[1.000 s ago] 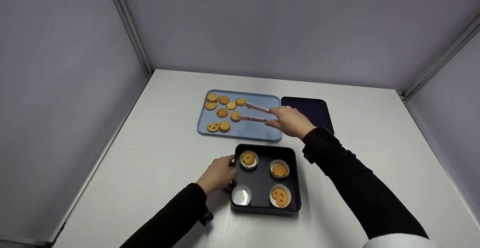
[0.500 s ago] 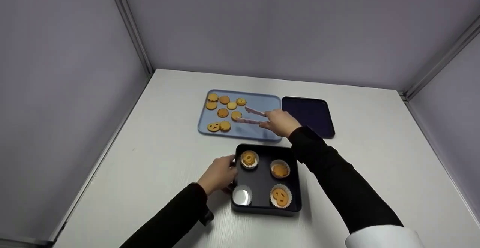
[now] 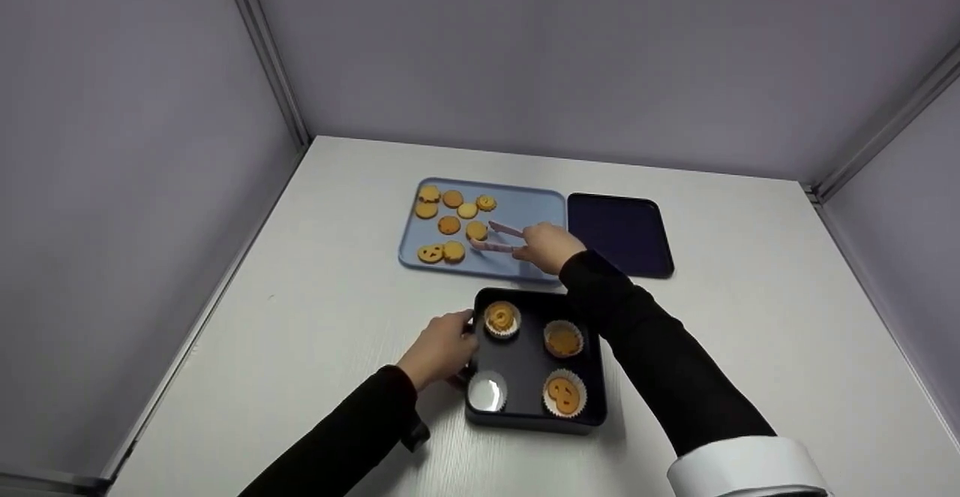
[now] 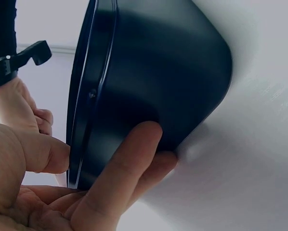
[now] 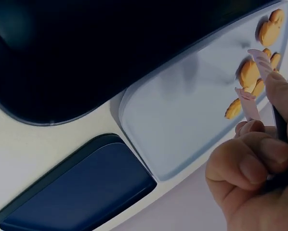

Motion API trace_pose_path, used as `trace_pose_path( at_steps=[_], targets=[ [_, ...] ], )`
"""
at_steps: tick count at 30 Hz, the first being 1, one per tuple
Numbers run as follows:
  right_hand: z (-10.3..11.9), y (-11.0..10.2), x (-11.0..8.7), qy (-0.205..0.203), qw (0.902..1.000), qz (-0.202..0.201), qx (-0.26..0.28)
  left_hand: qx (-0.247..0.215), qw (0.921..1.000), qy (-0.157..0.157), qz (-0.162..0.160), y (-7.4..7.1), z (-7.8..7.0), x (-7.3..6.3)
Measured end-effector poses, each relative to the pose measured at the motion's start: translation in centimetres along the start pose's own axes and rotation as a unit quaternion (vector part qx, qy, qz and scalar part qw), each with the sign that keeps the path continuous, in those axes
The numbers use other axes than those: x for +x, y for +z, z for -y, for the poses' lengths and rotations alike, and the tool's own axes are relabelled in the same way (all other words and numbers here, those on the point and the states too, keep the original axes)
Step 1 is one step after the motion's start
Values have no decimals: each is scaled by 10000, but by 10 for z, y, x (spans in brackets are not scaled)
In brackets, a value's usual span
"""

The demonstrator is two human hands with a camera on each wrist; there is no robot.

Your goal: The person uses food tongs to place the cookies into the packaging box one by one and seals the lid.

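In the head view my left hand (image 3: 442,348) holds the left wall of a dark square tin (image 3: 523,365). The left wrist view shows the thumb at the rim of the tin (image 4: 149,62) and fingers along its outer side. My right hand (image 3: 550,247) grips pink tongs (image 3: 495,247), their arms spread at a round cookie (image 3: 476,231) on the blue tray (image 3: 517,266). In the right wrist view the tips of the tongs (image 5: 262,65) stand on either side of the cookie (image 5: 250,73); whether they touch it I cannot tell.
Three paper cups in the tin hold cookies, such as the pretzel-shaped cookie (image 3: 564,396); the front-left paper cup (image 3: 487,392) shows a shiny bottom. Several other cookies (image 3: 448,225) lie on the tray's left half. A dark blue lid (image 3: 619,234) lies right of the tray.
My right hand and the tongs have moved left and nearer, and the tong tips now straddle the round cookie. The left hand stays on the tin.
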State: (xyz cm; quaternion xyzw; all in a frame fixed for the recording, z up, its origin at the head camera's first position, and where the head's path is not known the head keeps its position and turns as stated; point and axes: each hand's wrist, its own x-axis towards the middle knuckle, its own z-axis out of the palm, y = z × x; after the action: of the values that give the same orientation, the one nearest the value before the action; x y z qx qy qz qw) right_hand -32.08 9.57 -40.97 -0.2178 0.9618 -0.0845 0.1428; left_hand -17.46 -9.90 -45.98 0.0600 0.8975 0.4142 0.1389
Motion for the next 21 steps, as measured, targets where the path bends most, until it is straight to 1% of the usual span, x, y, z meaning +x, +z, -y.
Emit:
trace_pose_path(
  at_steps=[4, 8, 12, 17, 21],
  targets=[
    [3, 2, 5, 136, 9999, 87, -40, -8, 10000, -3, -11, 1, 0, 1],
    [6, 4, 12, 257, 9994, 201, 65, -18, 10000, -53, 1, 0, -1, 0],
    [9, 6, 18, 229, 9994, 262, 28, -33, 9999, -65, 79, -1, -2, -1],
    [11, 8, 22, 132, 9997, 139, -172, 18, 9999, -55, 98, -1, -2, 0],
    [9, 9, 19, -35, 9993, -72, -365, 14, 9999, -99, 65, -1, -2, 0]
  ],
)
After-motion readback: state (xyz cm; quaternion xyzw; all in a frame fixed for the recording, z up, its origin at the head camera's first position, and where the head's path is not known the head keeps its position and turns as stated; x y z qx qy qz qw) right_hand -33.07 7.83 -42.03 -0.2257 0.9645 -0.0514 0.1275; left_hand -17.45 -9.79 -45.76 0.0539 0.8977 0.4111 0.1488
